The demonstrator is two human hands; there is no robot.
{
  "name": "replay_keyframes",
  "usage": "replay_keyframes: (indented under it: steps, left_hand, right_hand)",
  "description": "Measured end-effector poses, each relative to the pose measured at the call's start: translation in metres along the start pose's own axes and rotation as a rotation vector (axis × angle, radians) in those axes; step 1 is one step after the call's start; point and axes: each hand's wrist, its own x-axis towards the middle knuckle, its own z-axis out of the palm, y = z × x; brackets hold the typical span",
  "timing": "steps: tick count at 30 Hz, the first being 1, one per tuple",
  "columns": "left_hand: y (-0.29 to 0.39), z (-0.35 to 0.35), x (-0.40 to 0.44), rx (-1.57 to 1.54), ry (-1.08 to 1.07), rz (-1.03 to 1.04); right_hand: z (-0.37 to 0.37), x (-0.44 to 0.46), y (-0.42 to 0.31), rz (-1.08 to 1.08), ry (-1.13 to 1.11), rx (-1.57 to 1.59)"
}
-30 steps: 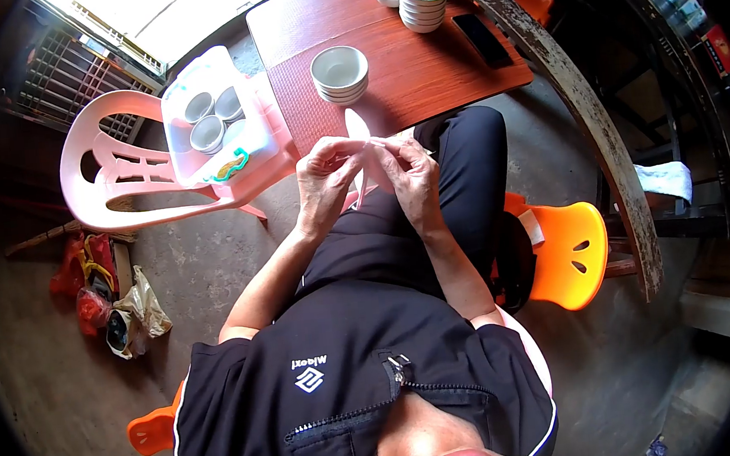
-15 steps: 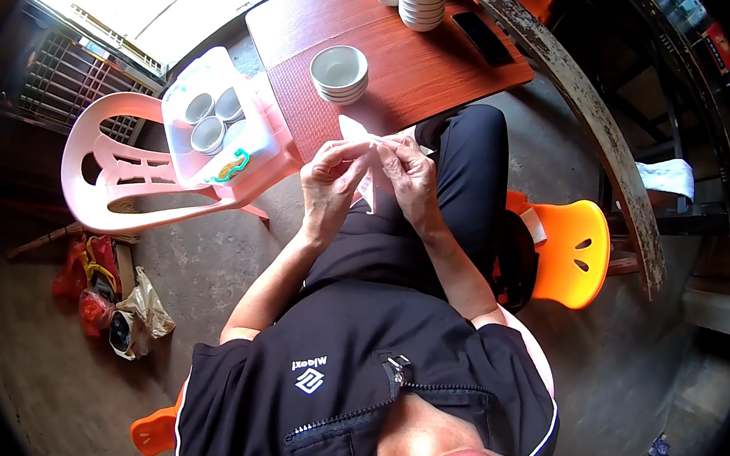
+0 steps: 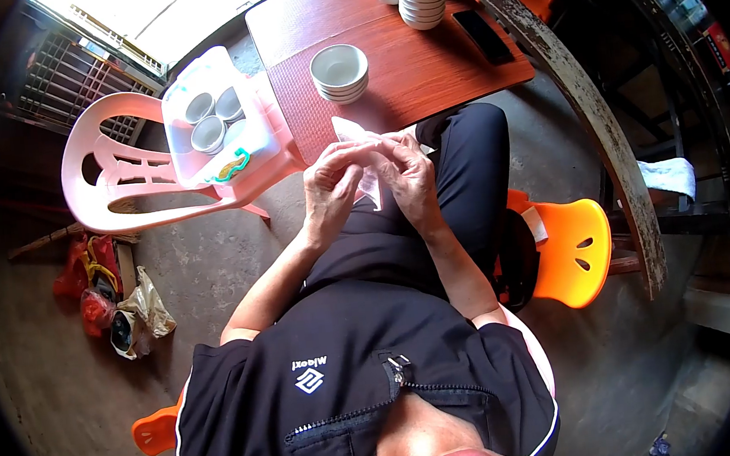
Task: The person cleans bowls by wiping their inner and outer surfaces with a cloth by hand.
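My left hand and my right hand meet over my lap, just in front of the table edge. Fingertips of both hands pinch a thin, pale pinkish-white cloth or tissue. One corner sticks up above the fingers and another part hangs below them; the fingers hide its middle. A short stack of white bowls stands on the table just beyond my hands.
The reddish-brown table also bears taller bowl stacks and a black phone. At left, a pink chair carries a plastic bin with bowls inside. An orange stool and a worn wooden beam are at right.
My hands have drawn closer together with the pale cloth or tissue, and its upper corner has shifted slightly left. The bowls and furniture stay put.
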Motion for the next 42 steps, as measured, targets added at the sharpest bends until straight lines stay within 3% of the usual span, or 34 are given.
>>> replay_keyframes:
  steps: [3,5,7,11,21,22,26,29,31,33,34,35,37,41,42]
  left_hand:
    - [-0.008,-0.006,0.001,-0.174,-0.029,-0.117]
    - [-0.010,-0.011,0.006,-0.198,0.006,-0.086]
    - [-0.006,-0.020,0.014,0.165,0.056,0.111]
    - [0.002,-0.044,0.026,0.673,-0.128,0.246]
    - [0.005,-0.047,0.020,0.571,-0.407,0.114]
    - [0.007,-0.047,0.021,0.692,-0.371,0.258]
    - [0.001,-0.056,0.020,0.607,-0.335,0.268]
    - [0.006,-0.047,0.015,0.133,-0.223,-0.155]
    - [0.006,-0.028,0.013,-0.591,-0.128,-0.311]
    - [-0.004,-0.022,0.009,-0.806,-0.143,-0.568]
    - [-0.013,-0.023,0.009,-0.739,-0.335,-0.630]
    - [-0.018,-0.018,-0.002,-0.728,-0.342,-0.659]
    - [-0.012,-0.016,-0.003,-0.343,-0.479,-0.702]
    - [0.007,-0.014,0.006,-0.494,-0.288,-0.778]
    - [0.001,-0.020,0.010,-0.601,-0.259,-0.785]
  right_hand:
    - [-0.003,0.000,0.004,0.023,-0.012,-0.035]
    - [-0.006,0.001,0.003,-0.018,-0.018,-0.091]
    - [-0.010,0.003,-0.005,-0.115,-0.025,-0.159]
    - [-0.015,0.005,-0.012,-0.143,-0.034,-0.160]
    - [-0.020,0.005,-0.012,-0.150,-0.052,-0.185]
    - [-0.024,0.006,-0.010,-0.170,-0.028,-0.170]
    - [-0.033,0.008,-0.006,-0.129,0.039,-0.088]
    - [-0.029,0.007,0.009,-0.036,0.065,0.139]
    - [-0.025,0.007,0.008,0.136,0.084,0.472]
    - [-0.027,0.007,0.008,0.214,0.134,0.559]
    - [-0.027,0.007,0.015,0.229,0.161,0.559]
    - [-0.028,0.009,0.022,0.243,0.190,0.559]
    - [-0.031,0.010,0.028,0.260,0.201,0.614]
    - [-0.042,0.016,0.041,0.259,0.185,0.697]
    - [-0.047,0.018,0.039,0.250,0.167,0.542]
